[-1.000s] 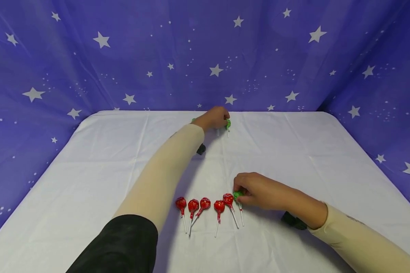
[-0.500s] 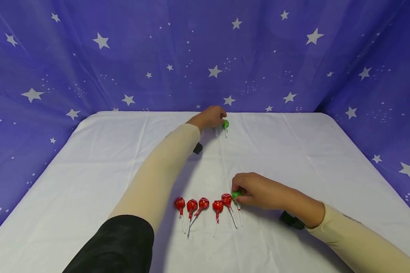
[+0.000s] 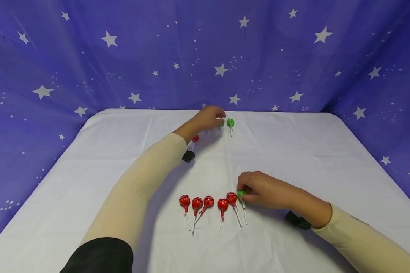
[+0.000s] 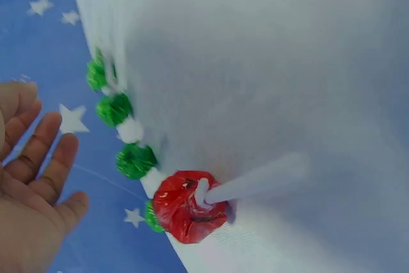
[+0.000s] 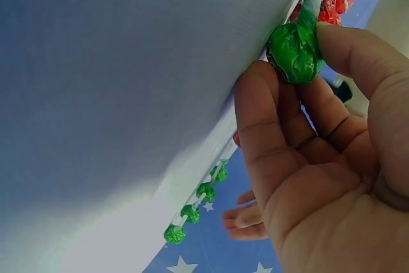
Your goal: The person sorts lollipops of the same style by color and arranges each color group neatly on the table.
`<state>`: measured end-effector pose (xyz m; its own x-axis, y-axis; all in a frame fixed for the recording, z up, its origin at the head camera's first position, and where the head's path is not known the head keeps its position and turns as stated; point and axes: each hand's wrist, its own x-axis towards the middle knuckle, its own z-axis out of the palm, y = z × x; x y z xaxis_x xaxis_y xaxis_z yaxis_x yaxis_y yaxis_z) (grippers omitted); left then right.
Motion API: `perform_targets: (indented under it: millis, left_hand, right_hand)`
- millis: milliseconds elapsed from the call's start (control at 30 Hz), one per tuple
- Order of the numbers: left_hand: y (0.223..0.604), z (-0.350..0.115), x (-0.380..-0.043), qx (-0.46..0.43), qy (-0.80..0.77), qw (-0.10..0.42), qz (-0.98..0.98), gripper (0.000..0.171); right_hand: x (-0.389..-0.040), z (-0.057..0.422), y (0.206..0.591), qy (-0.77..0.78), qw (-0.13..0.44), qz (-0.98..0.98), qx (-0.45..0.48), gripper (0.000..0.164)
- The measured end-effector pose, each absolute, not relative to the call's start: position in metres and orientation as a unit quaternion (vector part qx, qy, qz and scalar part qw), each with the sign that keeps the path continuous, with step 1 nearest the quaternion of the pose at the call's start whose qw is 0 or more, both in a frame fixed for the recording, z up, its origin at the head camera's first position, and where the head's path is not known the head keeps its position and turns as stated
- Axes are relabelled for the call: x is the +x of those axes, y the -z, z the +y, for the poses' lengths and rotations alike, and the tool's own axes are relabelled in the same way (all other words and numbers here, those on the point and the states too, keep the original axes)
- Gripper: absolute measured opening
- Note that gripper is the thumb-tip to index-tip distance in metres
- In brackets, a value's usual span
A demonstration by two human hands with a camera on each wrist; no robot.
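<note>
At the far edge of the table my left hand (image 3: 210,117) hovers with relaxed fingers and holds nothing. Just right of it lies a green lollipop (image 3: 230,122); the left wrist view shows several green lollipops (image 4: 134,161) in a row there. Below my left forearm is a red lollipop (image 3: 196,138), large in the left wrist view. Nearer me, my right hand (image 3: 268,190) pinches the wrapped head of a green lollipop (image 5: 295,52) between thumb and fingers, its stick pointing toward me. Beside it, several red lollipops (image 3: 223,204) form a row.
A white cloth covers the table (image 3: 294,151). Behind and around it hangs a blue curtain (image 3: 191,45) with white stars. Dark wrist cameras (image 3: 188,156) sit under both wrists.
My left hand has drawn slightly left, away from the rightmost far green lollipop, and the red lollipop under the forearm has come into sight. My right hand keeps its pinch on the green lollipop.
</note>
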<state>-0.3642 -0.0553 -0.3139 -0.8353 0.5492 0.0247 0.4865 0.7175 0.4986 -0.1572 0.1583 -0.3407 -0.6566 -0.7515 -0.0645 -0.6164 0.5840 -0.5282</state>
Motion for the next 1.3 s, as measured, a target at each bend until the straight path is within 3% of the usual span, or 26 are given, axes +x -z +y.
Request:
perform_targets:
  millis: [700, 1067, 1300]
  left_hand:
    - [0.297, -0.131, -0.235, 0.322, -0.26, 0.033, 0.91, 0.026]
    - [0.309, -0.154, -0.176, 0.324, -0.251, 0.085, 0.908, 0.025]
    - [0.315, -0.17, -0.157, 0.329, -0.226, 0.111, 0.91, 0.024]
  right_hand:
    - [-0.157, 0.159, 0.338, 0.23, 0.135, 0.885, -0.381, 0.014]
    - [-0.157, 0.157, 0.342, 0.239, 0.137, 0.88, -0.388, 0.013]
    - [-0.157, 0.155, 0.341, 0.232, 0.135, 0.882, -0.387, 0.014]
